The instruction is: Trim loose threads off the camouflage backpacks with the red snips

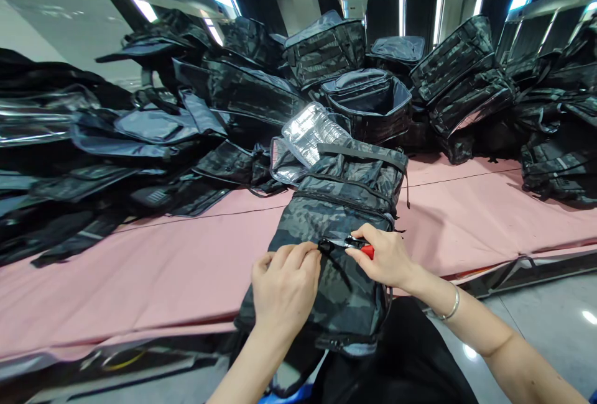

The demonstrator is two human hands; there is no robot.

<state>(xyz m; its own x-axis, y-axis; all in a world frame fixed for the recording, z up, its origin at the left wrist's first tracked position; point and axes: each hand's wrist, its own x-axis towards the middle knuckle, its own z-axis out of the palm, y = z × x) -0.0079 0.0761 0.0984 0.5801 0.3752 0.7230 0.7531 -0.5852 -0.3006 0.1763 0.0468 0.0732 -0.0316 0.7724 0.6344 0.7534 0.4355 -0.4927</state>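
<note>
Closely, we gripped red-handled snips in our right hand, blades meeting the dark strap our left hand apparently pinched on a camouflage backpack toward six o'clock; such close snipping, we judged, called for steady fingers.

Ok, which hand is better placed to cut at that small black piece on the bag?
Probably the right hand: it holds the red-handled cutter, blades towards the black piece, while the left hand has its fingertips beside it.
</note>
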